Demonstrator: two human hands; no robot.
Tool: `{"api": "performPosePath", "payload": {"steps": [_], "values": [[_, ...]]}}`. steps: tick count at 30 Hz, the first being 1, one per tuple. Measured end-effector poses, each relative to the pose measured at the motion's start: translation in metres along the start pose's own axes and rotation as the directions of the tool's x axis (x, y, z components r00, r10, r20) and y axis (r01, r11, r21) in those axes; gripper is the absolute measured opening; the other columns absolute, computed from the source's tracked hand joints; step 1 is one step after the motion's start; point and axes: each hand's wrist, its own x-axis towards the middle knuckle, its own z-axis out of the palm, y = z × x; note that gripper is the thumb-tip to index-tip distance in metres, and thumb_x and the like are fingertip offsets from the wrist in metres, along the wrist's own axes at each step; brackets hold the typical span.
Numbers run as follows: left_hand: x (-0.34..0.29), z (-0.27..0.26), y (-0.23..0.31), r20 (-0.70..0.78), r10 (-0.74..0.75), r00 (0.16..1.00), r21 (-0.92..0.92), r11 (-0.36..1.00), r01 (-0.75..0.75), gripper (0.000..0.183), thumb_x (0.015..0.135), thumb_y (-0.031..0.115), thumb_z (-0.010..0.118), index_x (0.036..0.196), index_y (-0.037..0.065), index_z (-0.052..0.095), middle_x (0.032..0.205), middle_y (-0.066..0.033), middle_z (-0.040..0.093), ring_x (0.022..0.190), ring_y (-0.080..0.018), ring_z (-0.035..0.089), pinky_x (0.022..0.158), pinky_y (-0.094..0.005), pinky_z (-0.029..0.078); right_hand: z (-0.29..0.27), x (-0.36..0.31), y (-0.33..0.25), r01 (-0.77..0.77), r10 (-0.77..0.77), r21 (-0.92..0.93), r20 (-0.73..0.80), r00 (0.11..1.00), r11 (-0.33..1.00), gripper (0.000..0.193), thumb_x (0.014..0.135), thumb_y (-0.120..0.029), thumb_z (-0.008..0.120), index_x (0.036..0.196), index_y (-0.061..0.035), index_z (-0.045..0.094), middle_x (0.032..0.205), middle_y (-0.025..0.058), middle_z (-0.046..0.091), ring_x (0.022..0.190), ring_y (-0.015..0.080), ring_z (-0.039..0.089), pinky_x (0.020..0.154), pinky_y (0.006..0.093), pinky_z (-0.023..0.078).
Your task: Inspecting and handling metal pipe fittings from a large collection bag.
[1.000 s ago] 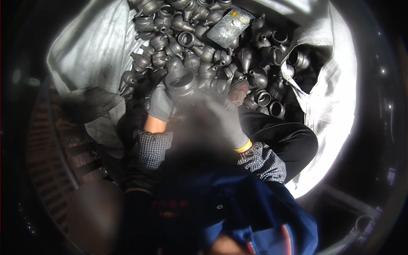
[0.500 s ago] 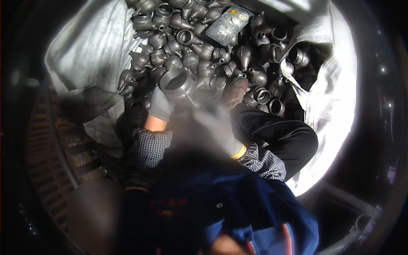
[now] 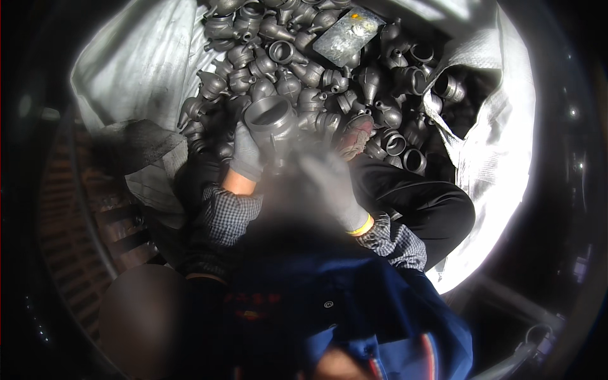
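Note:
My left hand (image 3: 247, 155), in a grey glove, is closed around the left side of a grey cast-metal fitting (image 3: 277, 135). The fitting's wide round mouth faces up, and blur hides its lower end. Close to the right of it is my right hand (image 3: 335, 190), also gloved, with a yellow band at the wrist. Its fingers are smeared, so I cannot tell whether they hold anything. Beyond both hands lies a heap of similar bulb-shaped fittings (image 3: 288, 85), some with open round collars.
A large white woven bag (image 3: 500, 120) surrounds the heap, its wall folded down on the left. A flat metal plate (image 3: 348, 38) lies on top of the fittings. My bent leg (image 3: 411, 196) and a reddish shoe (image 3: 356, 137) are to the right. Slatted brown boards (image 3: 69, 234) show at far left.
The fitting in my left hand has tilted slightly, showing more of its outer wall below the mouth. My right hand has shifted a little beside it. The whole view has moved slightly.

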Motion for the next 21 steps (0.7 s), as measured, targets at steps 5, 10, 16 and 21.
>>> {"api": "performPosePath", "payload": {"steps": [5, 10, 16, 21], "values": [[0.003, -0.007, 0.004, 0.146, -0.048, 0.988, -0.078, 0.995, 0.060, 0.041, 0.097, 0.034, 0.037, 0.114, 0.002, 0.056, 0.111, -0.0126, 0.061, 0.099, -0.0251, 0.061, 0.087, -0.0368, 0.051, -0.007, 0.008, -0.001, -0.002, 0.005, 0.036, -0.062, 0.998, 0.999, 0.041, 0.090, -0.015, 0.061, 0.125, 0.0038, 0.052, 0.090, 0.0057, 0.065, 0.075, 0.0078, 0.057, 0.069, 0.0216, 0.047], [0.003, 0.001, -0.008, -0.081, 0.097, 0.992, 0.276, 0.959, -0.071, 0.034, 0.098, 0.027, 0.039, 0.112, 0.001, 0.057, 0.107, -0.0120, 0.063, 0.096, -0.0222, 0.063, 0.086, -0.0348, 0.053, -0.014, 0.015, 0.001, 0.047, -0.091, -0.331, -0.116, 0.989, 0.942, 0.068, 0.078, -0.021, 0.074, 0.131, 0.0082, 0.043, 0.117, 0.0182, 0.060, 0.108, 0.0192, 0.056, 0.095, 0.0302, 0.043], [-0.005, -0.001, -0.022, -0.057, 0.074, 0.996, 0.436, 0.899, -0.042, 0.036, 0.099, 0.027, 0.038, 0.110, 0.000, 0.058, 0.103, -0.0104, 0.065, 0.095, -0.0188, 0.063, 0.088, -0.0318, 0.051, -0.017, 0.018, 0.001, 0.336, -0.385, -0.721, 0.104, 0.917, 0.606, 0.070, 0.076, -0.022, 0.075, 0.130, 0.0086, 0.043, 0.120, 0.0228, 0.058, 0.116, 0.0249, 0.055, 0.097, 0.0323, 0.042], [-0.001, -0.009, -0.010, 0.054, -0.130, 0.990, 0.172, 0.978, 0.119, 0.042, 0.097, 0.034, 0.036, 0.110, 0.000, 0.058, 0.106, -0.0118, 0.063, 0.096, -0.0224, 0.061, 0.085, -0.0342, 0.052, -0.020, 0.017, -0.001, 0.163, -0.213, -0.496, -0.046, 0.976, 0.853, 0.059, 0.079, -0.012, 0.069, 0.129, 0.0077, 0.045, 0.121, 0.0199, 0.059, 0.115, 0.0229, 0.055, 0.097, 0.0307, 0.042]]}}
